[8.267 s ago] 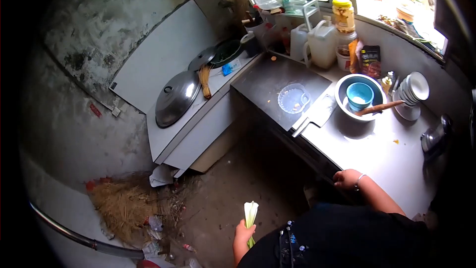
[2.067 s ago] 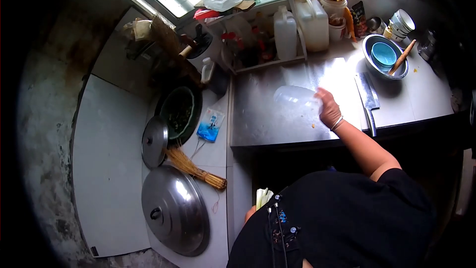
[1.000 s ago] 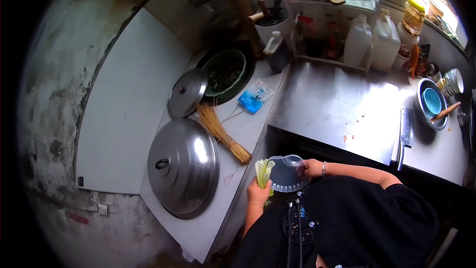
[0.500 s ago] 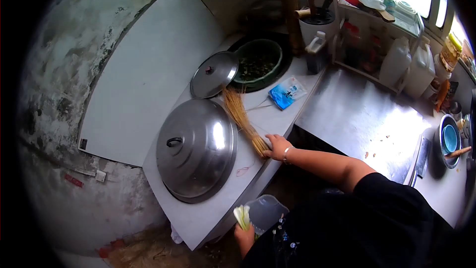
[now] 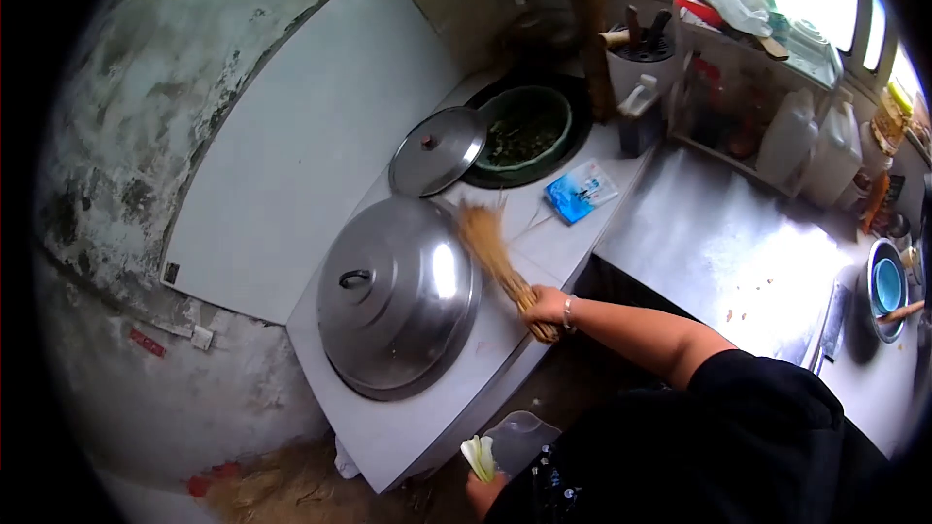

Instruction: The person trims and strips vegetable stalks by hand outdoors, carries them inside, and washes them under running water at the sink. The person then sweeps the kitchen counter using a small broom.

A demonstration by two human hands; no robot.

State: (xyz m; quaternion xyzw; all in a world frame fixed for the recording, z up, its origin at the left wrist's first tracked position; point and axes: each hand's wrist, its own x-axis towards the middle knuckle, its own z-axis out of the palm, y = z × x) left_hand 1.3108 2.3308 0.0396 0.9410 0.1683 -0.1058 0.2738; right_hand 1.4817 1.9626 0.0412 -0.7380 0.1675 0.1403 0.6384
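Note:
My right hand is wrapped round the tied handle end of a straw brush, whose bristles lie over the white tiled counter beside a large domed metal lid. Low in the view, my left hand grips pale green-white vegetable stalks. A clear plastic dish is right next to the stalks, at the same hand; its near part is hidden by my body. A blue and white packet lies on the counter beyond the brush.
A smaller lid leans near a green basin of dark leaves. The steel worktop holds small scraps. To its right are a cleaver and a metal bowl. Plastic jugs stand behind.
My right hand first moved the clear dish from the worktop to my left hand, then took hold of the straw brush. The brush has shifted slightly. The stalks have stayed in my left hand.

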